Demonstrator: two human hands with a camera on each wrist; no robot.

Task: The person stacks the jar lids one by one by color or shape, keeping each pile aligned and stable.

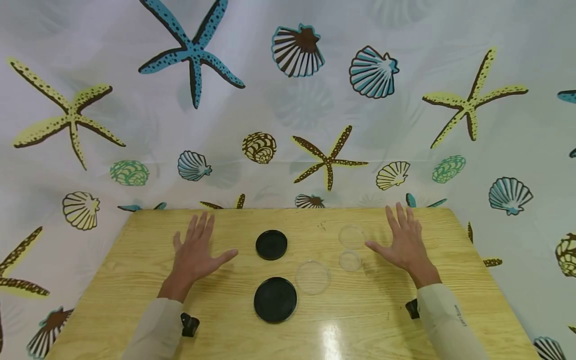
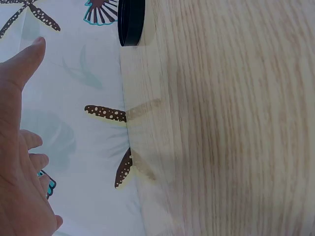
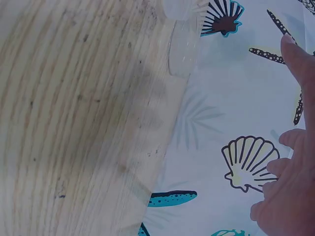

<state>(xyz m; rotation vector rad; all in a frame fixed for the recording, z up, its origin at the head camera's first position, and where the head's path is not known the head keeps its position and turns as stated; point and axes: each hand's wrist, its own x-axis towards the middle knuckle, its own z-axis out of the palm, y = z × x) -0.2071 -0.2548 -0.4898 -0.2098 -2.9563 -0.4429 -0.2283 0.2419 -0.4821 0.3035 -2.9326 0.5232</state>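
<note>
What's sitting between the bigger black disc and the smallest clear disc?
The largest clear disc lies between the bigger black disc and the smallest clear disc, as the head view shows.

Soft, even light fills the head view, flaring into a white patch of glare low in the frame on the wooden table (image 1: 225,320), as a faint shadow falls beside the right hand (image 1: 403,245). The clear discs (image 1: 312,277) register only as thin, pale outlines. Both wrist views look hazier and softer in detail, with prints from the patterned cloth (image 1: 315,110) dimly mirrored along the wooden table's edge.
</note>
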